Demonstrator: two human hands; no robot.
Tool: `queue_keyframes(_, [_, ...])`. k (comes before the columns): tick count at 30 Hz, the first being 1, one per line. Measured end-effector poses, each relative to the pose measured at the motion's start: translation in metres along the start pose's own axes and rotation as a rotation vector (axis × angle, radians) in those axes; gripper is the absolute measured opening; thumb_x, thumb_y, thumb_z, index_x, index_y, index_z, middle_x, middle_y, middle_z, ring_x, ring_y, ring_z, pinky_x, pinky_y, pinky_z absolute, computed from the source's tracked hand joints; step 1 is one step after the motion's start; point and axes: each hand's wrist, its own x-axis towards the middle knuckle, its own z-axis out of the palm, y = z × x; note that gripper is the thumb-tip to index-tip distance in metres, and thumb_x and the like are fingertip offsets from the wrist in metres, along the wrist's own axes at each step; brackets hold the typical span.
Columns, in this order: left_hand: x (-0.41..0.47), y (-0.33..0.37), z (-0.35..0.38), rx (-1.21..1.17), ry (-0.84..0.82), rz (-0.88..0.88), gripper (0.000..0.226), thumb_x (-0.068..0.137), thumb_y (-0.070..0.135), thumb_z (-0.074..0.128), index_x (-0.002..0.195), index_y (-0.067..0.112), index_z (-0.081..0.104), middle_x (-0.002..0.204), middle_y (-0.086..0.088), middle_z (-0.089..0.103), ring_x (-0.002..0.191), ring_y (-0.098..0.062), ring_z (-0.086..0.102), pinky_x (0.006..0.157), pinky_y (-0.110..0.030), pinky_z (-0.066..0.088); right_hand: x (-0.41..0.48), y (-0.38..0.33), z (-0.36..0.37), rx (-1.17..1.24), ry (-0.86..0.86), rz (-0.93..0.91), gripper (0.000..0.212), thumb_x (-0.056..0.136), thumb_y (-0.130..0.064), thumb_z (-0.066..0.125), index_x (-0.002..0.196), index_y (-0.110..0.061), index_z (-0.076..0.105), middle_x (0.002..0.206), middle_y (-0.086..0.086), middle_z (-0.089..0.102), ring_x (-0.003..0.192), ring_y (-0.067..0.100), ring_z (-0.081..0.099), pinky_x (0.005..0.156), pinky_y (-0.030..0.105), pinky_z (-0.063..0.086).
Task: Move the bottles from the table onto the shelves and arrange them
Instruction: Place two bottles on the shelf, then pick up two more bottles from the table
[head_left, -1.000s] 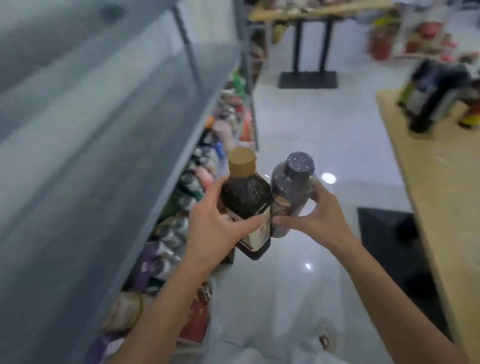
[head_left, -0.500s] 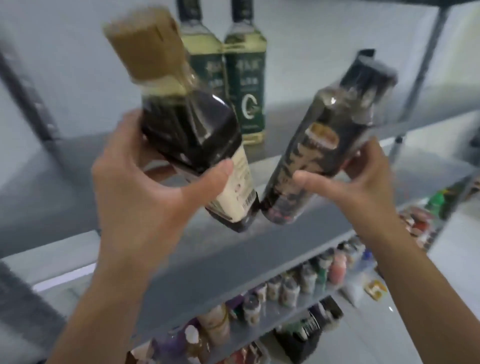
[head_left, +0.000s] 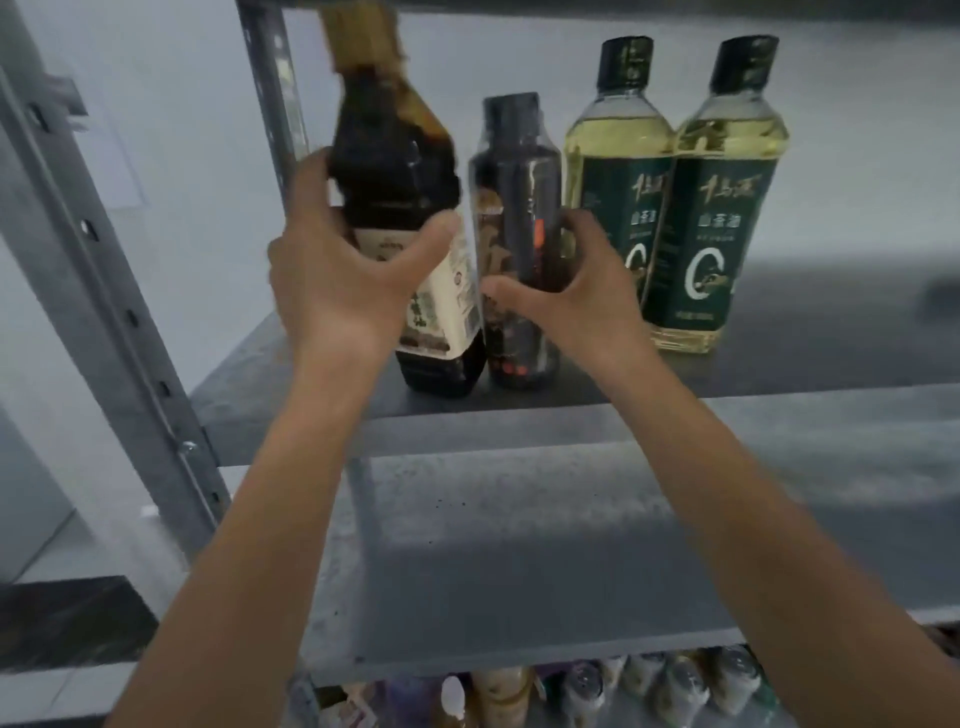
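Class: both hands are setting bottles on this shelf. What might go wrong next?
The tan-capped bottle in the left hand is tilted near the shelf front; released so, it may topple.
The right hand, round the slim dark bottle, has fingers beside the nearest oil bottle; pulling out could knock it.

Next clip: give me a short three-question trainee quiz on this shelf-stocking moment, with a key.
1. True or false: the left hand grips the tan-capped bottle.
2. How many yellow oil bottles stand on the shelf? A one, B two, C four.
3. Fill in: the black-capped bottle is held by the ____ hand.
Key: 1 true; 2 B; 3 right hand.
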Motion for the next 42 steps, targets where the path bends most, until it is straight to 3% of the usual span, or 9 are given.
queue_keyframes(9, [0.003, -0.024, 0.024, 0.089, -0.207, 0.042, 0.071, 0.081, 0.043, 0.068, 0.141, 0.024, 0.034, 0.111, 0.017, 0.06, 0.092, 0.006, 0.057, 0.076, -0.013, 0.048, -0.007, 0.035, 0.008, 0.067, -0.005, 0.073, 0.083, 0.066, -0.029, 0.083, 0.134, -0.028, 0.035, 0.12, -0.013, 0.06, 0.111, 0.005, 0.058, 0.098, 0.037, 0.049])
queue_keyframes(16, [-0.036, -0.048, 0.021, 0.222, -0.311, 0.027, 0.078, 0.084, 0.047, 0.061, 0.146, 0.027, 0.019, 0.136, 0.008, 0.051, 0.115, -0.013, 0.055, 0.082, -0.042, 0.054, -0.018, 0.038, 0.009, -0.054, -0.032, 0.138, 0.085, 0.064, -0.024, 0.085, 0.134, -0.027, 0.036, 0.115, -0.017, 0.056, 0.11, 0.001, 0.052, 0.092, 0.019, 0.043])
queue_keyframes(20, [-0.053, -0.054, 0.015, 0.431, -0.373, 0.028, 0.089, 0.084, 0.057, 0.049, 0.151, 0.021, 0.004, 0.145, 0.0, 0.042, 0.12, -0.024, 0.051, 0.078, -0.045, 0.05, -0.028, 0.038, 0.009, -0.214, -0.017, 0.181, 0.076, 0.063, -0.037, 0.084, 0.128, -0.024, 0.046, 0.117, -0.009, 0.063, 0.108, 0.009, 0.058, 0.094, 0.033, 0.049])
queue_keyframes(23, [-0.062, -0.054, 0.01, 0.575, -0.374, 0.092, 0.084, 0.088, 0.055, 0.041, 0.15, 0.005, 0.014, 0.133, -0.014, 0.053, 0.105, -0.032, 0.061, 0.067, -0.042, 0.051, -0.041, 0.036, 0.013, -0.475, 0.032, 0.199, 0.065, 0.071, -0.05, 0.073, 0.127, -0.027, 0.049, 0.115, -0.007, 0.066, 0.107, 0.014, 0.06, 0.088, 0.032, 0.049])
queue_keyframes(27, [-0.092, -0.073, -0.004, 0.7, -0.34, 0.285, 0.063, 0.098, 0.04, 0.039, 0.144, -0.002, 0.029, 0.128, -0.023, 0.056, 0.111, -0.038, 0.057, 0.106, -0.045, 0.034, -0.082, 0.05, 0.02, -0.833, 0.285, -0.019, 0.056, 0.097, -0.055, 0.023, 0.112, -0.02, 0.064, 0.108, 0.001, 0.068, 0.106, 0.025, 0.059, 0.096, 0.035, 0.036])
queue_keyframes(30, [-0.13, -0.088, -0.014, 0.643, -0.4, 0.43, 0.059, 0.094, 0.031, 0.046, 0.145, 0.005, 0.032, 0.146, -0.023, 0.036, 0.134, -0.04, 0.033, 0.114, -0.047, 0.015, -0.127, 0.071, 0.009, -0.907, 0.233, -0.035, 0.055, 0.097, -0.052, 0.027, 0.138, -0.019, 0.044, 0.145, 0.002, 0.043, 0.139, 0.022, 0.032, 0.116, 0.043, 0.02])
queue_keyframes(33, [-0.176, -0.099, -0.011, 0.483, -0.578, 0.508, 0.059, 0.09, 0.024, 0.054, 0.144, 0.007, 0.037, 0.152, -0.024, 0.024, 0.141, -0.04, 0.018, 0.114, -0.05, 0.016, -0.178, 0.084, -0.002, -1.01, 0.149, 0.108, 0.058, 0.096, -0.055, 0.024, 0.146, -0.026, 0.03, 0.156, 0.0, 0.023, 0.145, 0.019, 0.016, 0.117, 0.049, 0.014])
queue_keyframes(38, [-0.251, -0.117, 0.008, 0.397, -1.112, 0.514, 0.088, 0.066, 0.025, 0.08, 0.143, 0.008, 0.04, 0.149, -0.024, 0.033, 0.137, -0.038, 0.025, 0.109, -0.049, 0.023, -0.284, 0.098, -0.014, -1.089, 0.09, 0.567, 0.064, 0.094, -0.061, 0.015, 0.142, -0.027, 0.04, 0.154, 0.001, 0.03, 0.143, 0.019, 0.023, 0.117, 0.05, 0.016])
queue_keyframes(42, [-0.298, -0.11, 0.014, 0.387, -1.369, 0.683, 0.079, 0.07, 0.029, 0.077, 0.138, 0.004, 0.045, 0.143, -0.025, 0.042, 0.133, -0.042, 0.039, 0.104, -0.053, 0.04, -0.377, 0.093, -0.013, -1.081, 0.149, 0.912, 0.069, 0.093, -0.062, 0.005, 0.138, -0.027, 0.044, 0.15, 0.002, 0.038, 0.141, 0.02, 0.03, 0.113, 0.05, 0.019])
